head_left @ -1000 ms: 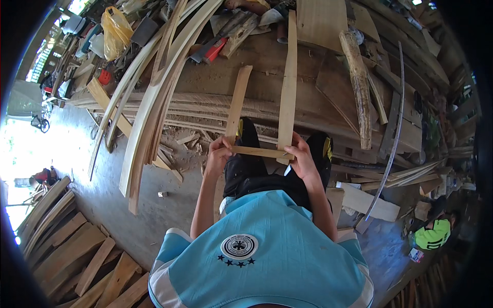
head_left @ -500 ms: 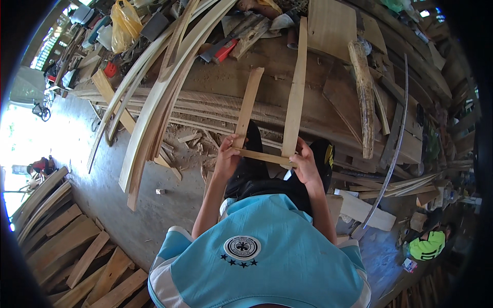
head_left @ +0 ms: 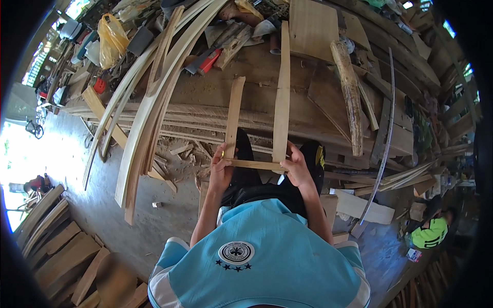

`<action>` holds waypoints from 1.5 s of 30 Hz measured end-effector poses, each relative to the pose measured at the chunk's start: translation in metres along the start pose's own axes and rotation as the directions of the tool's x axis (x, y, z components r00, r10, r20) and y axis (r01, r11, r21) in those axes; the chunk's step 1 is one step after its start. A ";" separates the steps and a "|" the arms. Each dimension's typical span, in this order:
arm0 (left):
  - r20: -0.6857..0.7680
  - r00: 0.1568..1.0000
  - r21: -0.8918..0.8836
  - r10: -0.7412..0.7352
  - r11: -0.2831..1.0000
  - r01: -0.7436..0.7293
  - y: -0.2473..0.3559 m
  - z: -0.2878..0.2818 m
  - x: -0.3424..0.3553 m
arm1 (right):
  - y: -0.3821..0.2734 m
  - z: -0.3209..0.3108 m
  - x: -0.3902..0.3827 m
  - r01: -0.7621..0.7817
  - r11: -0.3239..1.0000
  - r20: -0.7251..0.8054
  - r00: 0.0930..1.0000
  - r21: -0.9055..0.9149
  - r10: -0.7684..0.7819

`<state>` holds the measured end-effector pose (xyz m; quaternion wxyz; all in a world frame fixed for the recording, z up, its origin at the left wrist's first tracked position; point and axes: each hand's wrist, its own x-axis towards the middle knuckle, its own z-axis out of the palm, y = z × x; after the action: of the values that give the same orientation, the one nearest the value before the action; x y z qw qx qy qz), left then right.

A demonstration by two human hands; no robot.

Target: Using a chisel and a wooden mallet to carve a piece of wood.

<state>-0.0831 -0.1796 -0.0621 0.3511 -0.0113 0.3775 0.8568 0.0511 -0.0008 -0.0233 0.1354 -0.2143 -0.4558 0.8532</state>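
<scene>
Hands meet on a small frame of three pale wooden slats held over the near edge of the worktop [head_left: 308, 97]. Left hand [head_left: 221, 172] has its fingers closed round the left end of the short cross slat [head_left: 254, 164], where the shorter upright slat [head_left: 233, 115] joins it. Right hand [head_left: 297, 168] grips the cross slat's right end, at the foot of the longer upright slat [head_left: 281, 97]. Both uprights reach away across the worktop. Long curved planks [head_left: 149, 102] lean against the worktop's left end, wood scraps on the floor beneath.

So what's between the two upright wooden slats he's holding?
In the head view, a thin cross slat spans between the shorter slat and longer slat, near their lower ends.
</scene>
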 end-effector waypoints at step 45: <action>0.271 0.956 0.555 0.116 0.792 -0.253 0.053 0.030 -0.006 | 0.007 0.030 -0.018 0.251 0.805 -0.107 0.927 -0.538 -0.360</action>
<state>-0.1036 -0.1890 -0.0051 0.2917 0.2303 0.5797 0.7251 0.0515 -0.0336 -0.0099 0.2552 -0.2521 -0.6794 0.6401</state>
